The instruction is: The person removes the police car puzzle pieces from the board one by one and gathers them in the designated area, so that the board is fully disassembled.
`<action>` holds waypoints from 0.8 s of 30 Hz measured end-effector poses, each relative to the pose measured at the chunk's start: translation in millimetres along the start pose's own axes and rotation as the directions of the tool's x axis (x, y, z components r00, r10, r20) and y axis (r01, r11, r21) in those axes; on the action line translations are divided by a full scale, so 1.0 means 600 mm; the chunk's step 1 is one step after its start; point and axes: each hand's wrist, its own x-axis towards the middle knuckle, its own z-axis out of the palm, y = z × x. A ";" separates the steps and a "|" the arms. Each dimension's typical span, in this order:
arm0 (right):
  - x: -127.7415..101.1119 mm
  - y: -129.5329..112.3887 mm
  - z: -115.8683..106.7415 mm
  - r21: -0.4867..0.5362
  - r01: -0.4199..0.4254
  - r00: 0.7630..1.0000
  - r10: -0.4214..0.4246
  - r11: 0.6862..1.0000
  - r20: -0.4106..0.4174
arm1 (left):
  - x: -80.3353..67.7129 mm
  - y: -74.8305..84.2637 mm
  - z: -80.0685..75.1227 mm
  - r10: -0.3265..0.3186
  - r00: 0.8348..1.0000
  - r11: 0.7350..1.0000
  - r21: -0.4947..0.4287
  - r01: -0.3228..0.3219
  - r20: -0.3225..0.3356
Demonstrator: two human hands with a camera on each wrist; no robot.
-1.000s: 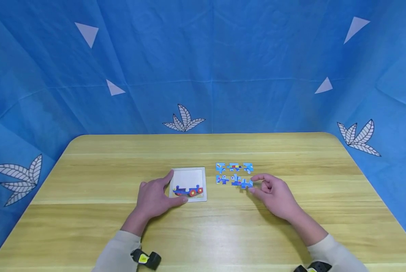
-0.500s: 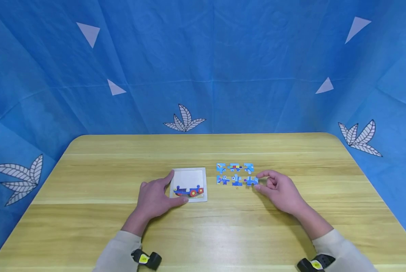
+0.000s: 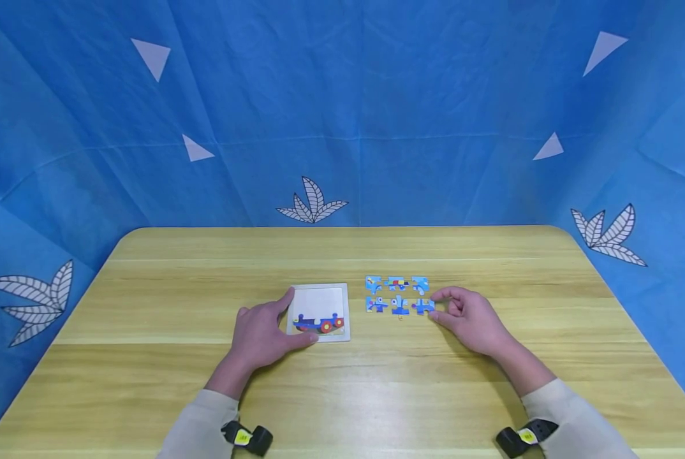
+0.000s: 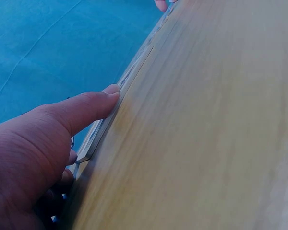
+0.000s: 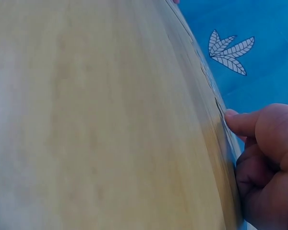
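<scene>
My left hand [image 3: 262, 333] holds a square, pale-framed puzzle tray [image 3: 346, 312] on the table, thumb along its front edge and index finger at its back left corner. Joined pieces [image 3: 318, 324] showing a blue vehicle with red wheels fill the tray's lower part; above them the tray's base is white. To the right, my right hand [image 3: 473, 320] pinches a blue puzzle piece [image 3: 421, 306] at its right side between thumb and index finger. In the left wrist view the thumb [image 4: 93, 106] presses the tray's edge.
Several more blue puzzle pieces [image 3: 397, 282] lie in two rows between tray and right hand. The wooden table [image 3: 342, 395] reaches back to a blue cloth backdrop [image 3: 434, 95] with leaf prints.
My right hand has drawn the blue puzzle piece rightward, apart from the middle piece it had overlapped, and now sits at the row's end. The left hand and tray stay in place.
</scene>
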 end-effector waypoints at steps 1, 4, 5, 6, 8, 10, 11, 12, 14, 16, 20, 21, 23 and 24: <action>0.001 0.001 0.001 -0.003 0.000 1.000 0.000 1.000 -0.001 | 0.000 0.000 0.000 -0.001 1.000 1.000 0.001 0.001 0.000; 0.004 0.003 0.004 -0.008 0.004 1.000 -0.004 1.000 0.001 | 0.000 0.000 0.000 -0.005 1.000 1.000 0.000 0.005 0.002; 0.004 0.003 0.005 -0.007 0.002 1.000 -0.002 1.000 0.002 | 0.000 0.000 0.000 -0.008 1.000 1.000 -0.002 0.008 0.003; 0.004 0.003 0.006 -0.007 0.000 1.000 0.000 1.000 0.004 | 0.000 0.000 0.001 -0.010 1.000 1.000 -0.004 0.010 0.003; 0.005 0.003 0.006 -0.004 -0.004 1.000 0.004 1.000 0.010 | 0.001 0.000 0.001 -0.011 1.000 1.000 -0.004 0.011 0.003; 0.004 0.003 0.006 -0.003 -0.008 1.000 0.008 1.000 0.017 | 0.000 0.000 0.001 -0.011 1.000 1.000 -0.004 0.011 0.001; 0.004 0.004 0.006 0.000 -0.009 1.000 0.009 1.000 0.017 | 0.000 0.000 0.002 -0.009 1.000 1.000 -0.003 0.009 0.001; 0.004 0.004 0.007 -0.001 -0.010 1.000 0.010 1.000 0.017 | 0.000 0.000 0.002 -0.007 1.000 1.000 -0.003 0.007 0.001; 0.004 0.005 0.007 -0.001 -0.010 1.000 0.010 1.000 0.013 | 0.000 0.000 0.002 -0.006 1.000 1.000 -0.002 0.006 0.001; 0.005 0.005 0.007 -0.003 -0.007 1.000 0.007 1.000 0.007 | 0.000 0.000 0.002 -0.007 1.000 1.000 -0.003 0.007 0.001; 0.005 0.006 0.009 -0.004 -0.004 1.000 0.004 1.000 -0.004 | 0.000 0.000 0.002 -0.011 1.000 1.000 -0.002 0.011 0.002; 0.005 0.006 0.009 -0.001 -0.004 1.000 0.004 1.000 -0.006 | 0.000 0.000 0.002 -0.012 1.000 1.000 -0.003 0.012 0.002; 0.005 0.006 0.009 0.003 -0.004 1.000 0.004 1.000 -0.009 | 0.001 0.000 0.002 -0.013 1.000 1.000 -0.004 0.013 0.002; 0.006 0.006 0.009 0.007 -0.003 1.000 0.003 1.000 -0.011 | 0.001 0.001 0.002 -0.014 1.000 1.000 -0.005 0.014 0.002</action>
